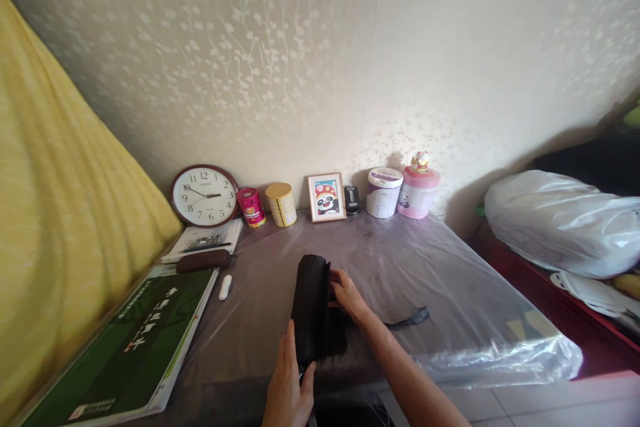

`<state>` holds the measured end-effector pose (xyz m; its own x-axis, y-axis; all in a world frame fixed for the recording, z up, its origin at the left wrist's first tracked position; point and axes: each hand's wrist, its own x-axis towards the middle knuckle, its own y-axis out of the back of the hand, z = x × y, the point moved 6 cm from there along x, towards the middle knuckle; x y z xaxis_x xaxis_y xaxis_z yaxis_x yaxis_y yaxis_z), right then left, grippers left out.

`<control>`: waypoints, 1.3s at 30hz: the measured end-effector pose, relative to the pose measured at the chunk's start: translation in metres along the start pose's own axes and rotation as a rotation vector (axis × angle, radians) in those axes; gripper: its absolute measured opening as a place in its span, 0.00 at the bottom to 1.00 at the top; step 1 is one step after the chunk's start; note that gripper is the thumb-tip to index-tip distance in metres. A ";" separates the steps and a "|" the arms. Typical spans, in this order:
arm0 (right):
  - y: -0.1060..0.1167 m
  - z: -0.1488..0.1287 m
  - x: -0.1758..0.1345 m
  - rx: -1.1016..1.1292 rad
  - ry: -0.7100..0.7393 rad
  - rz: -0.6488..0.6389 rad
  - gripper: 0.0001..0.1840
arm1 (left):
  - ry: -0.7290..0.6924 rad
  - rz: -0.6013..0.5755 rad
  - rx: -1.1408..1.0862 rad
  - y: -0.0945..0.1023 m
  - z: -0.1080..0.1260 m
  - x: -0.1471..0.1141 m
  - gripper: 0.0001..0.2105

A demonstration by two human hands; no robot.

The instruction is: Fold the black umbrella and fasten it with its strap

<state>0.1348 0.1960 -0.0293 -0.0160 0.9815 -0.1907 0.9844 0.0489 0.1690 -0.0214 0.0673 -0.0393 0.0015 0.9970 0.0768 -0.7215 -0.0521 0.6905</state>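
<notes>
A black rolled bundle of fabric, which looks like a folding umbrella (310,307), stands tilted over the front middle of the table. My left hand (291,380) is closed round its lower end, thumb on the right and fingers along the left side. At its right edge, my right hand (347,293) grips the loose fabric with bent fingers; the fingertips are partly hidden behind a fold. A dark strap (413,317) trails out on the table to the right of my right forearm.
Plastic sheeting covers the table (390,253). Along the wall stand a clock (205,195), pink tin (251,207), yellow tin (281,205), framed panda picture (327,197) and two tubs (384,193). A green book (125,340), brown case (203,261) and white stick-like object (225,287) lie left.
</notes>
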 end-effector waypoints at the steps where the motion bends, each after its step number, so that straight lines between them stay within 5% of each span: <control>1: 0.000 0.000 0.003 -0.046 0.041 0.015 0.18 | -0.004 -0.010 0.004 -0.001 -0.002 0.000 0.30; 15: -0.011 -0.006 0.016 -0.332 0.225 0.178 0.20 | -0.079 0.011 0.062 -0.011 -0.011 0.004 0.30; 20: -0.022 -0.006 0.013 -0.352 0.245 0.282 0.23 | -0.084 0.130 0.207 -0.016 0.001 0.002 0.31; 28: -0.037 -0.004 0.013 -0.306 0.181 0.329 0.27 | -0.072 0.142 0.451 -0.034 0.005 0.003 0.33; 35: -0.041 -0.014 0.006 -0.288 0.131 0.321 0.36 | -0.146 0.332 0.749 -0.047 0.017 0.005 0.29; 39: -0.041 -0.015 0.003 -0.292 0.115 0.331 0.37 | -0.129 0.276 0.694 -0.047 0.014 0.005 0.30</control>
<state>0.0919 0.1996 -0.0221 0.2555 0.9665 0.0252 0.8494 -0.2368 0.4717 0.0217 0.0743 -0.0614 -0.0042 0.9306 0.3661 -0.1062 -0.3645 0.9251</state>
